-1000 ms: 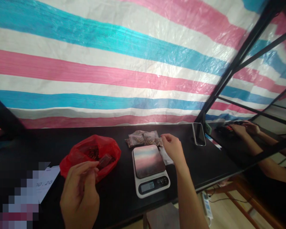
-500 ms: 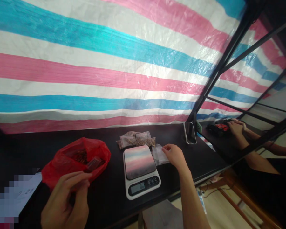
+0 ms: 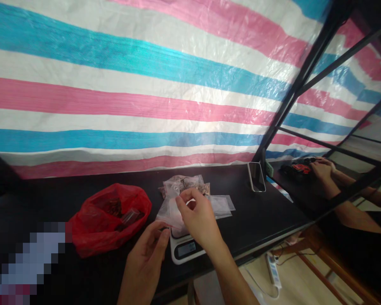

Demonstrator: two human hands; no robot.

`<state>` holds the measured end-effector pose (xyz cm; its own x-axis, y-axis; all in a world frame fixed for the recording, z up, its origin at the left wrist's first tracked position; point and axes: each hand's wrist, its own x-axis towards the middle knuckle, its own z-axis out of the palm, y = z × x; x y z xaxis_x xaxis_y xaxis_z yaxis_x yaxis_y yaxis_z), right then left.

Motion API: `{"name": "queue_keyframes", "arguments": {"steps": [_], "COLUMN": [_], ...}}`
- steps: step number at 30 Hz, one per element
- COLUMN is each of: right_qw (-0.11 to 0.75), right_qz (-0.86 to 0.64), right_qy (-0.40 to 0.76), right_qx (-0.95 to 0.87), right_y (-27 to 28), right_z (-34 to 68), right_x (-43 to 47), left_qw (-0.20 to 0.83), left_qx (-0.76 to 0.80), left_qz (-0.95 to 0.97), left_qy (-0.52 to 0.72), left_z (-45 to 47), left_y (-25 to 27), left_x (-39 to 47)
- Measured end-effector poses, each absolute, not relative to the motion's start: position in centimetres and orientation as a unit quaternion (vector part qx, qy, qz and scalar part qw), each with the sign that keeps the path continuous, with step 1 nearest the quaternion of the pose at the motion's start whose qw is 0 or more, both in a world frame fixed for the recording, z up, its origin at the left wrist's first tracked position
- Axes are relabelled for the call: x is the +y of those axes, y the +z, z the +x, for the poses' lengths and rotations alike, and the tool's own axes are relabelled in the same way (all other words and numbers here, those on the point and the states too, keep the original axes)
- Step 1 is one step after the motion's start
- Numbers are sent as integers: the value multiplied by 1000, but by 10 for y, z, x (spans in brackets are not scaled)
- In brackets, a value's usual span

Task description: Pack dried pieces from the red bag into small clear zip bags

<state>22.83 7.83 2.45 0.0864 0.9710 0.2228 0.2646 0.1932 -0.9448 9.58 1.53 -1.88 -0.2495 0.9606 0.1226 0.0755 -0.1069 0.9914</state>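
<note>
A clear zip bag [image 3: 165, 212] is pinched between my two hands above the digital kitchen scale [image 3: 182, 253]. My left hand [image 3: 147, 250] grips its lower left corner. My right hand [image 3: 195, 212] holds its upper right side and hides much of the weighing plate. The scale's display reads 0.0. Just behind it lie filled clear bags [image 3: 190, 183] of small brownish pieces. More flat clear bags [image 3: 222, 205] rest on the black table to the right of the scale. Left of my hands sits an open red plastic bag [image 3: 111, 216] with brown pieces and a clear scoop-like thing inside.
A phone [image 3: 256, 177] leans by the black frame post at the back right. Striped plastic sheeting [image 3: 130, 97] hangs behind the table. Beyond the frame, another person's hands [image 3: 324, 169] work on something black and red. A power strip [image 3: 273, 271] lies below.
My right hand has lifted a clear bag from the right of the scale and brought it left over the plate. My left hand has moved right from the red bag and gripped the clear one.
</note>
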Motion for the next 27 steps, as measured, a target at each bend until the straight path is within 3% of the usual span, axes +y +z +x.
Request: {"name": "queue_keyframes", "arguments": {"steps": [4,8,14,21,24,27], "right_qw": [468,474,344,366,402,420], "right_qz": [-552,-539,-429,-485,-498,-492], "right_qy": [331,231,339,260,240,297], "right_qx": [-606,-657,-763,-751,-729,-702], "right_y": [26,35,42,34,34,34], "right_z": [220,221,215,210,209,208], "right_x": [72,61,44,51,52,52], "left_qw": [388,330,323,250,149,41], "left_qx": [559,577,557,564,542,506], "left_qz": [462,442,424,463,499,611], "left_qy": [569,603,637,637,660,607], "left_z": [85,73,64,61,59,59], "left_y": [-12,-15,-24,-27,-29,-31], "left_x": [22,25,26,27,25,19]}}
